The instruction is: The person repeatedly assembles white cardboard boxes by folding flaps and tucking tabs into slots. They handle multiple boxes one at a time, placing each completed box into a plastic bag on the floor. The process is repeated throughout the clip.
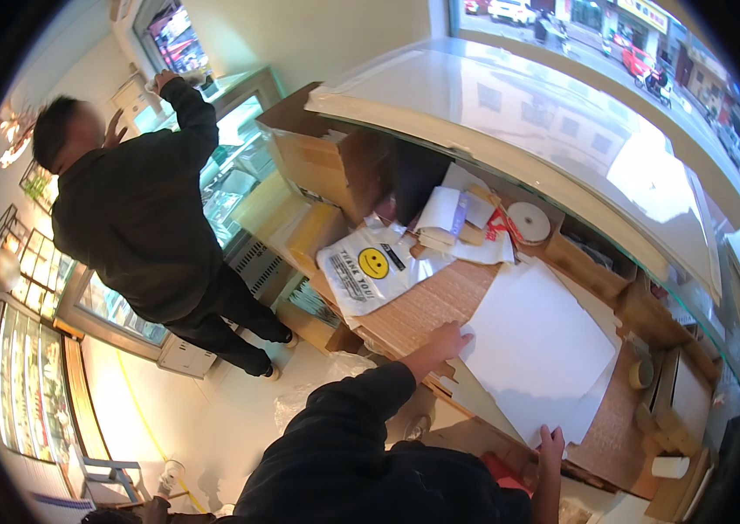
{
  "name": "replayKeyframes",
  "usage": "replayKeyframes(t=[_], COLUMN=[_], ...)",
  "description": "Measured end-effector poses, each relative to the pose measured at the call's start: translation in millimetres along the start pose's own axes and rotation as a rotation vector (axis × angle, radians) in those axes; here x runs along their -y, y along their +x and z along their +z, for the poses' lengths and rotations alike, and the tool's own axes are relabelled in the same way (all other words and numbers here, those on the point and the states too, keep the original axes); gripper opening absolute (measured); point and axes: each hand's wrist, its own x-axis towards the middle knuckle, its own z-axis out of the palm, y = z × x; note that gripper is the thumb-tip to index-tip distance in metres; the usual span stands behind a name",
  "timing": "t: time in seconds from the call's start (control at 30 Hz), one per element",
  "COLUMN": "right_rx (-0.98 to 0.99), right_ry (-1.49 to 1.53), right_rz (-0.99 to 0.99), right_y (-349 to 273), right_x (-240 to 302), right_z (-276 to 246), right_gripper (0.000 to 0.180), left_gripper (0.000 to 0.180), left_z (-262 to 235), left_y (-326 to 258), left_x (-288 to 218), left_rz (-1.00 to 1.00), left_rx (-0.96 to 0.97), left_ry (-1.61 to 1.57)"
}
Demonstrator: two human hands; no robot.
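Note:
A large white sheet [537, 336], with another one partly under it, lies on a brown wood-grain counter [426, 310]. My left hand [447, 341] is at the sheet's left edge, its fingers closed on the border. At the near edge my right hand [551, 442] pinches the sheet between thumb and fingers. Just beyond my left hand rests a white plastic bag [374, 269] with a yellow smiling face. Behind the sheet are a roll of white tape or ribbon [528, 223] and a pile of papers with red ribbon [499, 225].
A glass-edged raised shelf [509, 105] overhangs the counter's far side. Cardboard boxes [326, 153] stand at the back left. Tape rolls [640, 375] and a box [682, 397] sit at the right. Another person [138, 223] in dark clothes stands to the left, arms raised, beside glass display cases.

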Motion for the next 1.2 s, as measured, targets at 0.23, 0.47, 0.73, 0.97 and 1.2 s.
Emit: replayKeyframes(t=[0.23,0.47,0.73,0.97,1.2], right_rx=[-0.061,-0.079,-0.279,-0.741,-0.911], right_ry=[0.643,0.703,0.993,0.728,0.967], right_rz=[0.116,-0.193,-0.301,-0.321,-0.908], right_y=[-40,-118,-217,-277,-361], right_x=[44,12,-48,-46,3], right_z=[-34,-121,-180,-204,-254], right_gripper=[0.048,0.058,0.052,0.055,0.067], left_gripper=[0.069,0.060,0.047,0.054,0.029], left_z=[-48,-19,49,63,68], left_y=[-52,-140,-170,-194,-209], left_x=[-69,-118,-224,-294,-329], left_rz=[0.092,0.056,0.371,0.681,1.323], left_rx=[0.178,0.435,0.680,0.907,0.827], left_ry=[-0.029,-0.697,-0.937,-0.852,-0.596])
